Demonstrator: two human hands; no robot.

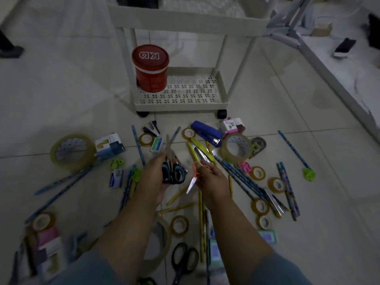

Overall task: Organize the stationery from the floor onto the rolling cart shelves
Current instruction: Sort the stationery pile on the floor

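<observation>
We had two pairs of scissors in hand, held above the floor (61, 89) just short of the cart's (181, 103) near edge. The black scissors (173, 171) pointed blades-up toward the cart. The orange scissors (194, 177) hung with the blade tipped down and back at us. To do this step well, we judged that the orange pair should be turned to lie the same way as the black, blades closed. Both could then go flat on the lower shelf, right of the tin (151, 68) in its left corner.

Our left hand (152, 179) was wrapped tight round the black handles, and we could not tell whether a second pair lay behind them. Our right hand (211, 179) pinched the orange loops, fingers curled close. More scissors (184, 260), the stapler (207, 132), tape and pencils lay scattered on the floor.
</observation>
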